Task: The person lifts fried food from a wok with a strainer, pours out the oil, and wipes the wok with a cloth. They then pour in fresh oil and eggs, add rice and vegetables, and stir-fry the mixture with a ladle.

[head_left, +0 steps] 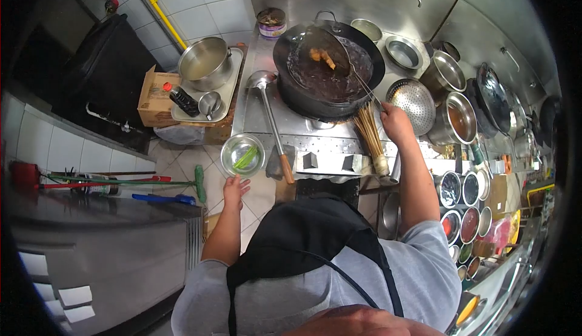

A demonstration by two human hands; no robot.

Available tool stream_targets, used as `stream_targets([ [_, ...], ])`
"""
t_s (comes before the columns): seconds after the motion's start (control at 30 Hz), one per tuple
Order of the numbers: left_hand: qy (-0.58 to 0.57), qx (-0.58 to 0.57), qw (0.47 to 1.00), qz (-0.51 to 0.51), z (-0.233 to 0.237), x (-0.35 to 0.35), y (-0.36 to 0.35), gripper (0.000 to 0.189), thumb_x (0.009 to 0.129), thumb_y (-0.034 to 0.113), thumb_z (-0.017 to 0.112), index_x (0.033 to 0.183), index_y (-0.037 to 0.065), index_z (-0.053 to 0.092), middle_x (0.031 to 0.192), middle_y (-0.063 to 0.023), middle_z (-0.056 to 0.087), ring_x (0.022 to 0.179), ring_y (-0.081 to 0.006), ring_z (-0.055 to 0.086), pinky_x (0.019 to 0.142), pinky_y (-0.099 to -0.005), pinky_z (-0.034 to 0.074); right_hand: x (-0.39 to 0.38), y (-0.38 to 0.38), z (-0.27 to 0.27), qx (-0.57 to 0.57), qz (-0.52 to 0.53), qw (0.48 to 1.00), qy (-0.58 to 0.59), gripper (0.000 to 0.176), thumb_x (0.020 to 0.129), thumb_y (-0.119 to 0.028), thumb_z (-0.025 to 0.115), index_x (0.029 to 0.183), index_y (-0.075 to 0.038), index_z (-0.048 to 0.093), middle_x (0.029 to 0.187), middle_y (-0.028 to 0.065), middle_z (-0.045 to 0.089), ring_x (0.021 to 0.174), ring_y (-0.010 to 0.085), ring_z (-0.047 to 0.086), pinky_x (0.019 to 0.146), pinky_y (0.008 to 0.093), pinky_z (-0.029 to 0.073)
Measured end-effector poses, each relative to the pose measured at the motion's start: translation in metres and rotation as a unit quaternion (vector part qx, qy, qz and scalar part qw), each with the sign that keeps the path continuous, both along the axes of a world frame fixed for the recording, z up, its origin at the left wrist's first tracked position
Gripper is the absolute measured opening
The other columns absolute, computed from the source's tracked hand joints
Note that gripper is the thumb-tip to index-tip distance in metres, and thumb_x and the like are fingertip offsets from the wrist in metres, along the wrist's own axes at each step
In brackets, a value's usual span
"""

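My right hand (397, 124) is closed around the long thin handle of a dark, round strainer (341, 63). Golden-brown fried pieces (322, 56) lie in the strainer, over a large black wok (376, 63) of dark, bubbling liquid. Low on the left, my left hand (235, 192) is open with its fingers apart, its tips right at the near rim of a round bowl (226, 154) with green strips (247, 158) in it. Between my hands rests a steel ladle (270, 115) with a wooden handle. A bamboo brush (371, 142) stands by my right wrist.
A perforated steel skimmer (412, 106) and metal pots (445, 72) crowd the right side. Several sauce containers (470, 224) stand farther right. At left, a tray (239, 63) carries a steel pot (205, 63) and a dark bottle (182, 101). An opened can (271, 24) stands behind the stove.
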State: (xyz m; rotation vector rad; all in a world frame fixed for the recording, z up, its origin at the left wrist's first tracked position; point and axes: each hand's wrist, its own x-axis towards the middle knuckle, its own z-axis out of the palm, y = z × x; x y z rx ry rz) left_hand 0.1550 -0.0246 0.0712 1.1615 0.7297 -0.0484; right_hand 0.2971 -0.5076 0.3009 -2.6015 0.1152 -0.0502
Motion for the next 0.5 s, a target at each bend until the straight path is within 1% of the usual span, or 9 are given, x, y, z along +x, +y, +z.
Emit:
stream_targets([
  [0.1,0.002,0.002,1.0,0.007,0.002,-0.004,0.001,0.023,0.096,0.023,0.056,0.107,0.006,0.046,0.106,-0.0123,0.059,0.092,-0.0282,0.066,0.073,-0.0386,0.055,-0.002,0.003,0.005,-0.023,0.001,1.0,0.007,0.04,0.086,-0.019,0.051,0.122,-0.005,0.06,0.108,0.0248,0.064,0.104,0.0407,0.06,0.09,0.045,0.047],
  [0.17,-0.023,-0.034,0.999,0.021,0.002,-0.013,0.005,0.023,0.094,0.02,0.058,0.108,0.005,0.047,0.105,-0.0132,0.06,0.089,-0.028,0.066,0.076,-0.0405,0.056,-0.006,-0.001,0.004,-0.023,0.008,1.0,-0.017,0.039,0.087,-0.018,0.052,0.122,-0.007,0.061,0.109,0.0244,0.064,0.103,0.0411,0.06,0.09,0.0452,0.047],
  [0.27,-0.062,-0.038,0.997,0.029,-0.001,-0.052,0.022,0.025,0.091,0.016,0.06,0.11,0.005,0.048,0.103,-0.0136,0.06,0.088,-0.0286,0.065,0.079,-0.0431,0.056,-0.017,-0.006,0.012,-0.004,-0.001,0.999,-0.045,0.037,0.087,-0.017,0.052,0.122,-0.007,0.061,0.107,0.0253,0.064,0.102,0.0413,0.06,0.089,0.0455,0.047],
  [0.3,-0.052,-0.04,0.996,0.055,0.006,-0.071,0.023,0.025,0.091,0.015,0.059,0.111,0.005,0.048,0.102,-0.0133,0.059,0.088,-0.0287,0.065,0.08,-0.0439,0.056,-0.023,-0.006,0.021,-0.004,-0.005,0.999,-0.042,0.037,0.087,-0.017,0.052,0.122,-0.007,0.061,0.107,0.0253,0.064,0.102,0.0413,0.06,0.089,0.0455,0.047],
  [0.33,-0.043,-0.043,0.995,0.081,0.024,-0.088,0.022,0.024,0.091,0.013,0.058,0.111,0.005,0.048,0.101,-0.0131,0.059,0.089,-0.0288,0.065,0.081,-0.0447,0.057,-0.029,-0.005,0.034,-0.01,-0.023,0.999,-0.021,0.039,0.087,-0.015,0.053,0.123,-0.003,0.059,0.109,0.0258,0.063,0.105,0.0405,0.06,0.092,0.0428,0.046],
  [0.37,-0.028,-0.037,0.994,0.095,0.038,-0.107,0.021,0.024,0.091,0.014,0.056,0.112,0.005,0.049,0.101,-0.0126,0.059,0.088,-0.0279,0.065,0.08,-0.0444,0.057,-0.031,-0.005,0.04,-0.015,-0.04,0.999,0.001,0.041,0.086,-0.014,0.054,0.124,0.001,0.058,0.112,0.0262,0.063,0.109,0.0397,0.06,0.095,0.0401,0.045],
  [0.4,-0.013,-0.03,0.993,0.11,0.044,-0.126,0.023,0.024,0.091,0.014,0.055,0.113,0.006,0.049,0.101,-0.012,0.06,0.087,-0.0271,0.064,0.079,-0.044,0.057,-0.029,-0.009,0.038,-0.015,-0.04,0.999,0.002,0.041,0.086,-0.014,0.054,0.124,0.001,0.058,0.112,0.0262,0.063,0.109,0.0397,0.06,0.095,0.0401,0.045],
  [0.47,-0.016,0.002,0.996,0.093,0.02,-0.17,0.045,0.024,0.091,0.015,0.055,0.113,0.006,0.05,0.102,-0.0119,0.06,0.087,-0.0259,0.065,0.078,-0.0436,0.057,-0.017,-0.029,0.025,-0.007,-0.037,0.999,-0.004,0.044,0.086,-0.012,0.055,0.128,0.003,0.054,0.101,0.0265,0.066,0.097,0.036,0.066,0.09,0.0395,0.047],
  [0.5,-0.023,0.034,0.996,0.074,0.012,-0.185,0.053,0.025,0.091,0.017,0.054,0.113,0.006,0.051,0.103,-0.0117,0.061,0.086,-0.0247,0.065,0.078,-0.0433,0.057,-0.004,-0.048,0.003,0.053,-0.029,0.998,0.002,0.031,0.086,-0.011,0.055,0.113,0.005,0.062,0.076,0.0195,0.065,0.065,0.0262,0.063,0.064,0.0375,0.051],
])
